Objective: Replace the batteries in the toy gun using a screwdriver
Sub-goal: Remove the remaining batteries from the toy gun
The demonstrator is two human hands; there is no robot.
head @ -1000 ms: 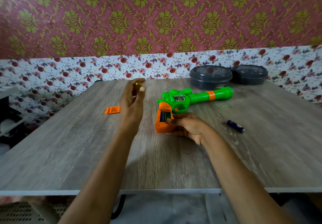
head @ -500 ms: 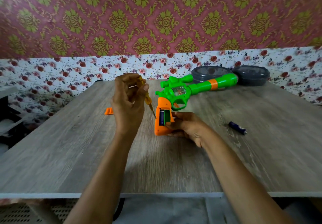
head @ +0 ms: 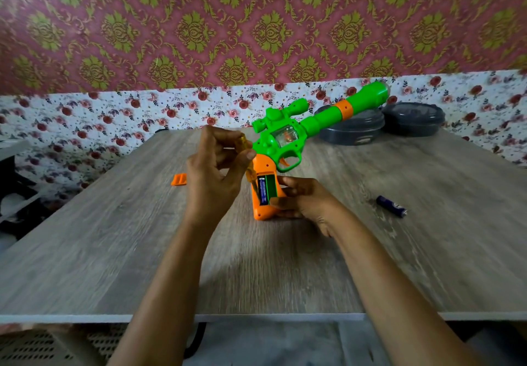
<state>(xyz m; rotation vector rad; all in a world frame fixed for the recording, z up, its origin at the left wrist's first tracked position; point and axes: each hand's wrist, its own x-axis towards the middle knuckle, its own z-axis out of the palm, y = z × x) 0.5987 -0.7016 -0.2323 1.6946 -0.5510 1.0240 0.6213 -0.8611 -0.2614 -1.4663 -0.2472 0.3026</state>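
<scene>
A glossy green plastic toy gun with an orange grip (head: 288, 140) stands over the middle of the grey wood-grain laminate tabletop (head: 114, 237), its butt down and its round barrel tilted up toward the far right corner. The right hand (head: 302, 199) curls around the grip. The left hand (head: 212, 177) pinches a translucent yellow-handled screwdriver (head: 251, 175), its shaft angled down into the open compartment, where one blue cylindrical battery (head: 262, 190) sits beside a green slot. A second blue battery (head: 390, 206) lies loose toward the right edge. One ribbed orange cover (head: 179, 179) lies left. Two dark grey round lidded containers (head: 353, 129) (head: 413, 120) sit at the far edge.
</scene>
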